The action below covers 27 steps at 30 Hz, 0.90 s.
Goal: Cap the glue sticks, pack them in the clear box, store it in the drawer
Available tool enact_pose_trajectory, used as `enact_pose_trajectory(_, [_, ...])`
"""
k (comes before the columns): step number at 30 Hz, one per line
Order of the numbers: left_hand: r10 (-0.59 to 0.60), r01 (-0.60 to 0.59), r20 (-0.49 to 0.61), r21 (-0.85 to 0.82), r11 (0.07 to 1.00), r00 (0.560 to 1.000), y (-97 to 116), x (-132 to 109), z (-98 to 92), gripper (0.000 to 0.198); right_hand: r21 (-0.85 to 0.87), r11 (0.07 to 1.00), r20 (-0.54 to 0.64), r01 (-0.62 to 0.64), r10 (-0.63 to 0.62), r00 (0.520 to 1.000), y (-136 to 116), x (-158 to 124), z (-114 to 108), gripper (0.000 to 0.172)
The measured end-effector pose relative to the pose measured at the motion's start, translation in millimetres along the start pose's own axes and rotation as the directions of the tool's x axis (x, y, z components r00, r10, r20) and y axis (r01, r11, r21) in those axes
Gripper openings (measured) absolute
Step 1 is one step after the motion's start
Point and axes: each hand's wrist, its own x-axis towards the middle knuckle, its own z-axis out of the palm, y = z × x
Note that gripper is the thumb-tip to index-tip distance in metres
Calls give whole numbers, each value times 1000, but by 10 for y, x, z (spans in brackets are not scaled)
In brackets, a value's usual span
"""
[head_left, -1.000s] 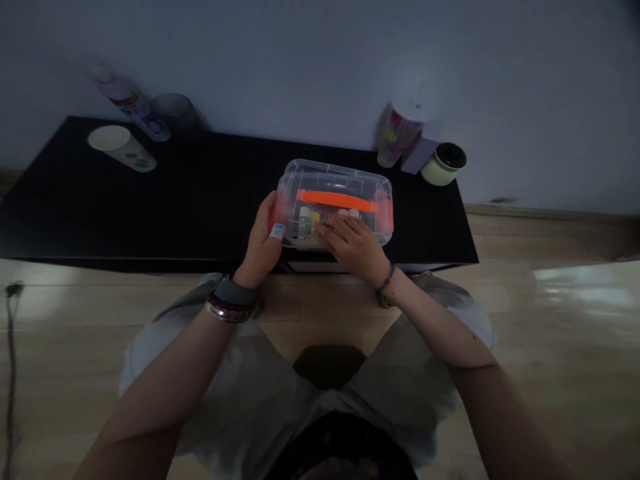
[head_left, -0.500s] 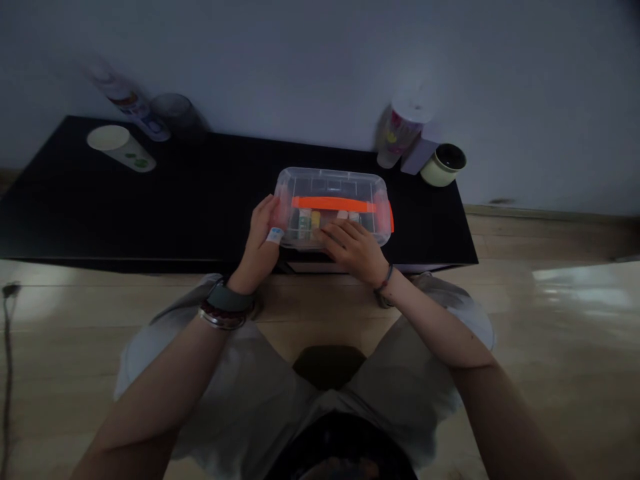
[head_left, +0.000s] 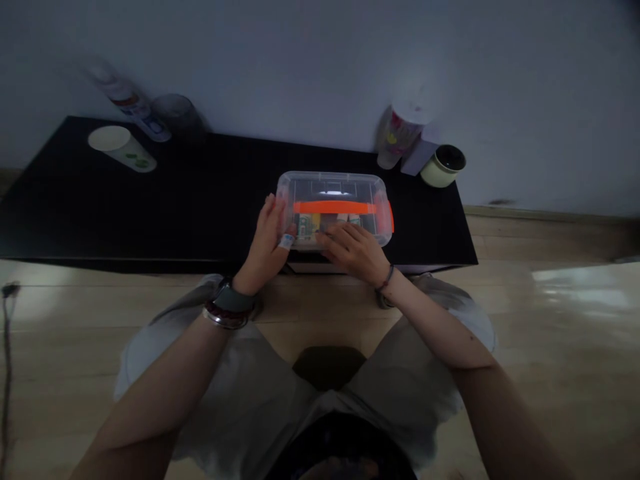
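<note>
A clear plastic storage box (head_left: 333, 185) with an orange handle (head_left: 335, 207) across its lid lies near the front edge of the black table. Small bottles or packets (head_left: 306, 225) show dimly through the lid. My left hand (head_left: 267, 237) holds the box's left end, fingers stretched along the side and thumb, with a pale blue band, at the front corner. On the front of the lid rests my right hand (head_left: 355, 250), fingers laid loosely over its edge. An orange latch (head_left: 391, 217) shows at the right end; my left hand hides the opposite end.
At the table's (head_left: 225, 200) back left stand a paper cup (head_left: 125, 150), a spray bottle (head_left: 137, 110) and a dark container (head_left: 180, 117). A lidded plastic cup (head_left: 397, 137), a pale box (head_left: 420, 153) and a cream jar (head_left: 443, 167) stand back right. A wall rises behind.
My left hand has shifted slightly right, its thumb coming onto the front corner. The lid and handle appear slightly lower. My right hand has barely moved.
</note>
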Motion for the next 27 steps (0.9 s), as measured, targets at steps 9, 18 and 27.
enact_pose_trajectory(9, [51, -52, 82, 16, 999, 995, 4, 43, 20, 54, -126, 932, -16, -340, 341, 940, 153, -67, -147, 90])
enact_pose_trajectory(18, [95, -98, 70, 33, 995, 993, -7, 48, 32, 54, -113, 925, 23, -361, 366, 930, 173, -71, -75, 84])
enact_pose_trajectory(27, [87, -90, 128, 25, 996, 988, -37, 151, 14, 56, -127, 922, -47, -367, 364, 930, 294, -69, 25, 82])
